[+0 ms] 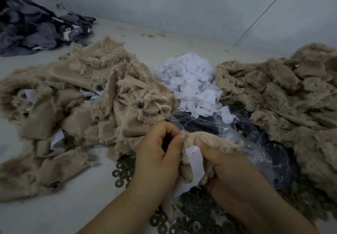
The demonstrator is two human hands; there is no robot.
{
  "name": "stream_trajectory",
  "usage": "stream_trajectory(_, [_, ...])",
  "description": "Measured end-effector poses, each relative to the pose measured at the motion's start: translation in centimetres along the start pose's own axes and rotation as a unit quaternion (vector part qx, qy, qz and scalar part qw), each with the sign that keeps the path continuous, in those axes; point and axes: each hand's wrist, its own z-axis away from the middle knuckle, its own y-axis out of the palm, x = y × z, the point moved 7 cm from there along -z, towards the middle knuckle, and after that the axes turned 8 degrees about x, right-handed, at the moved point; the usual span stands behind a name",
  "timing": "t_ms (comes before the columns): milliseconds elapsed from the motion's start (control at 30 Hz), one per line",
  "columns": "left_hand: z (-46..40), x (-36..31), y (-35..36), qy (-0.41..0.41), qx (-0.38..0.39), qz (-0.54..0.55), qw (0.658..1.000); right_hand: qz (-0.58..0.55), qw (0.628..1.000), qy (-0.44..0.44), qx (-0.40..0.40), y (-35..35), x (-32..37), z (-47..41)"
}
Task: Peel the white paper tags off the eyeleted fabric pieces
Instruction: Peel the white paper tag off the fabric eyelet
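Right at the near edge, dark metal ring washers (184, 221) lie scattered on the pale bench (69, 202), running under both forearms. Just above them, the left hand (156, 160) is curled tight, its fingers (179, 139) pinching the frayed top edge of a small beige fabric piece (213, 139). The right hand (228, 168) grips the same piece from the other side, thumb pressed on the cloth, fingers closed around it. A white paper tag (196, 160) hangs down from the piece between the two hands, one small dot showing on it. Behind the right hand, a crumpled clear plastic bag (255, 139) sits over something dark. To the left, a big heap of beige fabric pieces (82, 102) spreads across the bench, a few eyelets and white tags peeking out among the folds. To the right, a second beige heap (284, 95), fuzzy side up. Between the two, a mound of loose white paper tags (193, 82). Far back left, a pile of dark grey fabric (31, 25) rests against the pale wall (182, 2).
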Motion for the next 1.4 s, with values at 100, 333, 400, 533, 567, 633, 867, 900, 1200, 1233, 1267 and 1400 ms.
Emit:
stream_trajectory(100, [-0.1,-1.0,-0.1,0.042,0.016,-0.013,0.999,0.003,1.000,-0.001,-0.010,-0.1,0.2,0.1])
stream_trajectory(333, [0.4,-2.8,0.9,0.117,0.108,-0.030,0.987,-0.008,0.999,0.024,-0.023,-0.1,0.0,0.3])
stream_trajectory(400, [0.2,-2.3,0.7,0.100,0.087,-0.044,0.990,-0.027,0.999,0.028,-0.012,-0.1,-0.2,0.2])
stream_trajectory(533, [-0.1,-1.8,0.1,0.085,0.047,-0.036,0.995,-0.059,0.998,0.021,-0.015,-0.1,-0.5,0.1])
stream_trajectory(567, [-0.1,-1.9,-0.1,0.097,0.036,-0.041,0.994,-0.062,0.998,0.016,-0.018,-0.1,-0.4,0.1])
stream_trajectory(633, [-0.1,-1.9,-0.6,0.110,0.018,-0.044,0.993,-0.075,0.997,0.001,-0.025,-0.2,-0.2,0.2])
stream_trajectory(867, [-0.2,-1.1,-0.9,0.073,0.014,-0.001,0.997,-0.110,0.994,-0.007,-0.004,0.3,0.1,0.2])
stream_trajectory(900, [-0.2,-1.1,-0.9,0.073,0.014,-0.001,0.997,-0.111,0.994,-0.004,-0.004,0.3,0.0,0.2])
stream_trajectory(1200, [0.1,-1.3,-1.1,0.070,-0.001,-0.014,0.997,-0.068,0.997,0.000,0.038,0.9,0.2,0.1])
stream_trajectory(1233, [0.1,-1.3,-1.1,0.072,0.000,-0.016,0.997,-0.070,0.997,0.003,0.039,0.9,0.1,0.1])
stream_trajectory(1267, [0.1,-1.5,-1.1,0.078,0.001,-0.017,0.997,-0.072,0.997,0.006,0.039,0.8,0.1,0.1])
stream_trajectory(1400, [0.1,-2.1,-0.9,0.096,0.025,-0.008,0.995,-0.049,0.999,0.008,0.017,0.5,0.0,0.2])
